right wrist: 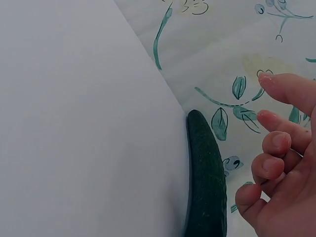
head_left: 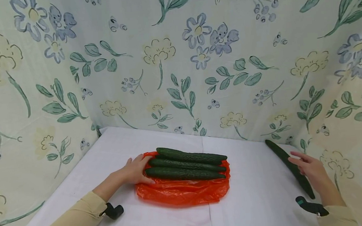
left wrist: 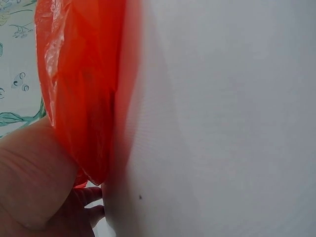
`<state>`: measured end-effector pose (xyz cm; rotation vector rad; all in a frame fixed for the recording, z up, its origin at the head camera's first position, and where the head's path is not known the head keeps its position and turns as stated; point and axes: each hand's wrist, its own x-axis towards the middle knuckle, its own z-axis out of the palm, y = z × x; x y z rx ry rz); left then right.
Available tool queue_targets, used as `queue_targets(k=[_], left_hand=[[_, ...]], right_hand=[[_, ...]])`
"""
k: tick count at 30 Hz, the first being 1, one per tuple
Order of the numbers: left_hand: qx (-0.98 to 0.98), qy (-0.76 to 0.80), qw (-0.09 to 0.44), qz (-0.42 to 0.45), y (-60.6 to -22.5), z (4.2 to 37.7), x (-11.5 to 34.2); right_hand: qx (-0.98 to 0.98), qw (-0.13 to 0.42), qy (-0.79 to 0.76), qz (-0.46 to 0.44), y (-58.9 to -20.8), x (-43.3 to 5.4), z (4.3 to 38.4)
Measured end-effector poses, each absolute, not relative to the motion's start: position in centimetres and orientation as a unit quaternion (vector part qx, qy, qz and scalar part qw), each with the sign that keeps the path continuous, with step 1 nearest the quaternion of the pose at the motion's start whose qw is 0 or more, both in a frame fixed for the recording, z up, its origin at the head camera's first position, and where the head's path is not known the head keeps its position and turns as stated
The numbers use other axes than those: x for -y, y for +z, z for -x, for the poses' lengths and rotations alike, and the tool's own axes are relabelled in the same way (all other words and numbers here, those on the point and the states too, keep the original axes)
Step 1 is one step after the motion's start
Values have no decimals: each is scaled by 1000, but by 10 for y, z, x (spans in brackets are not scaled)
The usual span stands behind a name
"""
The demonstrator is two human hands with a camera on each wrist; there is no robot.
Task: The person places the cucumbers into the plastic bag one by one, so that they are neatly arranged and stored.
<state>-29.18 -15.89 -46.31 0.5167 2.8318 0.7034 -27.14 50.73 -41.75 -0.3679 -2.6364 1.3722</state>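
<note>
Three dark green cucumbers (head_left: 187, 172) lie side by side on a red plastic bag (head_left: 187, 192), which bunches out in front of them. My left hand (head_left: 137, 171) grips the bag's left end, with thumb in front and fingers behind, around the cucumbers' ends. In the left wrist view, the glossy bag (left wrist: 84, 84) hangs beside the palm, and part of the fingers is hidden. A single cucumber (head_left: 288, 166) lies at the right of the table. My right hand (head_left: 313, 171) hovers beside it, fingers loosely bent and apart from the cucumber (right wrist: 207, 182) in the right wrist view.
A white cloth covers the table (head_left: 248, 193), with a seam running front to back. Flower-printed fabric (head_left: 164, 57) hangs behind and along both sides. The single cucumber lies near the table's right edge. Black wrist devices (head_left: 113, 211) sit at both sleeves.
</note>
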Motion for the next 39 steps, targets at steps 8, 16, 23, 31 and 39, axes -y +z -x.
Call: queue_targets(k=[8, 16, 23, 31, 39], left_hand=[[-951, 239, 87, -174, -464, 292, 159], [-952, 240, 89, -170, -465, 292, 159], [-952, 240, 90, -169, -465, 292, 159], [-951, 245, 83, -169, -465, 293, 160], [-951, 245, 86, -167, -468, 294, 161]], right_hand=[[880, 82, 426, 194, -425, -522, 267], [875, 80, 400, 261, -437, -537, 266], [863, 59, 414, 283, -449, -543, 265], [888, 44, 373, 264, -460, -554, 264], [883, 44, 387, 261, -469, -552, 267]])
